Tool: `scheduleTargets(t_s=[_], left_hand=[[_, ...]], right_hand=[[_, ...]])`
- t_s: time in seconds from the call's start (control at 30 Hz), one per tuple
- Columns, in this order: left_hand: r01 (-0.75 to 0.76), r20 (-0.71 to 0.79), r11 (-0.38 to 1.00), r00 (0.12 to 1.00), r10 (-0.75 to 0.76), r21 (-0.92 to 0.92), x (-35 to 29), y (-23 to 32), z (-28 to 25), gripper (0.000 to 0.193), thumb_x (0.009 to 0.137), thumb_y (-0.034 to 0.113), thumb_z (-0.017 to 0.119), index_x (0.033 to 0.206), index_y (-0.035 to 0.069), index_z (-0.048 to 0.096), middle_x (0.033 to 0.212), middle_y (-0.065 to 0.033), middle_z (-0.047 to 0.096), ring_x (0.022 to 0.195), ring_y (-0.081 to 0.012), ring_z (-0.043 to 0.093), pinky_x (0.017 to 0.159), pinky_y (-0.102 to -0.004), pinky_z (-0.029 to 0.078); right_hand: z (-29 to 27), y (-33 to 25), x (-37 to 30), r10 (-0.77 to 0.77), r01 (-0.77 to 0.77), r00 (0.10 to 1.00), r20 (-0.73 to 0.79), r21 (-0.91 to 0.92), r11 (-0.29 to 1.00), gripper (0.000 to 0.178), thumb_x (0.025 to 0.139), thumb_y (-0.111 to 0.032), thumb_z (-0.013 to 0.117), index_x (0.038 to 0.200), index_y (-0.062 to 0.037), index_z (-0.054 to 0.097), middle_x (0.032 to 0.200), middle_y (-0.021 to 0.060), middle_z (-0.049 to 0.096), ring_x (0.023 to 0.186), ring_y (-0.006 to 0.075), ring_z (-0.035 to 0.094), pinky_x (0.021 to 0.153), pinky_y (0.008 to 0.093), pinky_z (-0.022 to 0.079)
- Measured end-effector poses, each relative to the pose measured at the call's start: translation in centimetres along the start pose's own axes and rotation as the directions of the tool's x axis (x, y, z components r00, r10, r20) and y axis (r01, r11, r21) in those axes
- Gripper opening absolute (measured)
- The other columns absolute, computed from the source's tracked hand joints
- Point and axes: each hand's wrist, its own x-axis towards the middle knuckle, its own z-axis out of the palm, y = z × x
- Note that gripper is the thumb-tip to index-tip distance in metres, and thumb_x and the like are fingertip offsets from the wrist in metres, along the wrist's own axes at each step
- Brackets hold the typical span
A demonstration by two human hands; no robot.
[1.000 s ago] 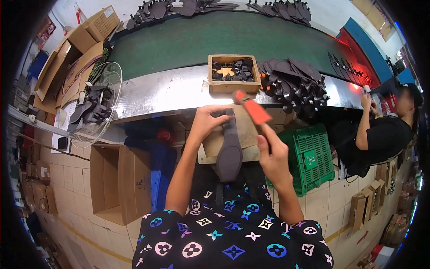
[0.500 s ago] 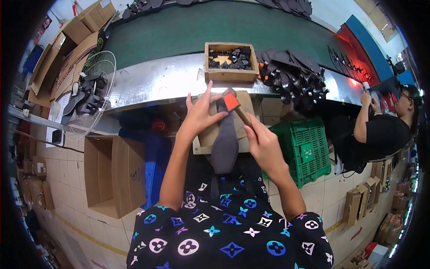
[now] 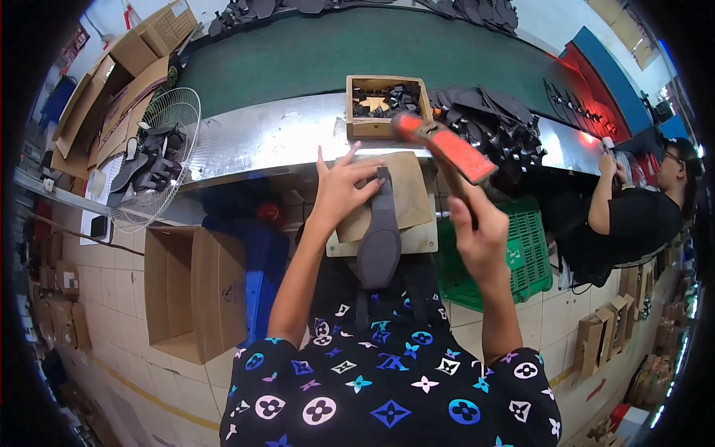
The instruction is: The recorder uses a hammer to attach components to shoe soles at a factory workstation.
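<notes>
A dark grey shoe sole (image 3: 380, 249) lies lengthwise over a work block, its broad end toward me. At its narrow far end is a small black squarish piece (image 3: 382, 173). The thumb and forefinger of my left hand (image 3: 344, 190) close round that end, while its other fingers stick up. My right hand (image 3: 482, 231) grips the wooden handle of a hammer (image 3: 454, 149). The hammer's red-orange head is raised above the work, to the right of the sole. Under the sole lies a tan pad (image 3: 410, 197) on a pale board (image 3: 424, 240).
A wooden box (image 3: 371, 130) of small black pieces stands on the metal ledge, beside a pile of dark soles (image 3: 484, 112). Beyond runs a green conveyor belt (image 3: 283, 63). A green crate (image 3: 529, 253), cardboard box (image 3: 212, 298) and wire fan (image 3: 190, 123) flank me. A co-worker (image 3: 633, 201) sits right.
My right hand has lifted the hammer off the sole's far end, up and to the right. My left hand stays at that end, where the small black piece now shows.
</notes>
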Motion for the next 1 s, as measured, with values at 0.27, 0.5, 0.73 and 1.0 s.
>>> scheduleTargets(t_s=[0.27, 0.5, 0.73, 1.0], left_hand=[[0.199, 0.325, 0.585, 0.939, 0.117, -0.786, -7.7, 11.2, -5.9, 0.020, 0.093, 0.017, 0.067, 0.097, -0.001, 0.073, 0.072, -0.0018, 0.055, 0.069, -0.0075, 0.050, 0.062, -0.0251, 0.038], [0.335, 0.457, 0.480, 0.875, 0.161, -0.811, -9.5, 13.8, -7.8, 0.022, 0.096, 0.016, 0.061, 0.103, -0.002, 0.071, 0.094, -0.0036, 0.057, 0.092, -0.0126, 0.053, 0.081, -0.0263, 0.041], [0.540, 0.576, 0.209, 0.724, 0.378, -0.816, -9.0, 13.5, -7.1, 0.025, 0.101, 0.017, 0.058, 0.107, -0.003, 0.071, 0.106, -0.0102, 0.073, 0.099, -0.0155, 0.065, 0.092, -0.0286, 0.048], [0.533, 0.543, 0.201, 0.627, 0.558, -0.822, -8.6, 13.2, -6.4, 0.024, 0.100, 0.017, 0.059, 0.109, -0.001, 0.073, 0.102, -0.0091, 0.074, 0.096, -0.0157, 0.068, 0.088, -0.0284, 0.050]], right_hand=[[2.9, 4.9, 0.1, -0.152, 0.253, 0.953, 0.263, -0.412, 0.875, 0.039, 0.088, -0.019, 0.069, 0.124, -0.0067, 0.063, 0.092, 0.0084, 0.064, 0.087, 0.0265, 0.062, 0.078, 0.0384, 0.046], [3.3, 2.0, -1.1, -0.115, -0.058, 0.918, 0.381, 0.412, 0.909, 0.037, 0.092, -0.033, 0.067, 0.113, -0.0022, 0.070, 0.112, 0.0125, 0.069, 0.107, 0.0274, 0.064, 0.092, 0.0402, 0.047], [0.6, 0.6, -0.2, -0.480, 0.012, 0.790, 0.380, 0.774, 0.633, 0.040, 0.087, -0.036, 0.073, 0.092, 0.0033, 0.071, 0.090, 0.0139, 0.068, 0.078, 0.0271, 0.064, 0.068, 0.0348, 0.051], [-0.8, -0.7, 1.6, -0.668, -0.008, 0.565, 0.484, 0.813, 0.582, 0.025, 0.082, -0.013, 0.074, 0.096, 0.0051, 0.065, 0.087, 0.0139, 0.060, 0.070, 0.0290, 0.061, 0.057, 0.0345, 0.050]])
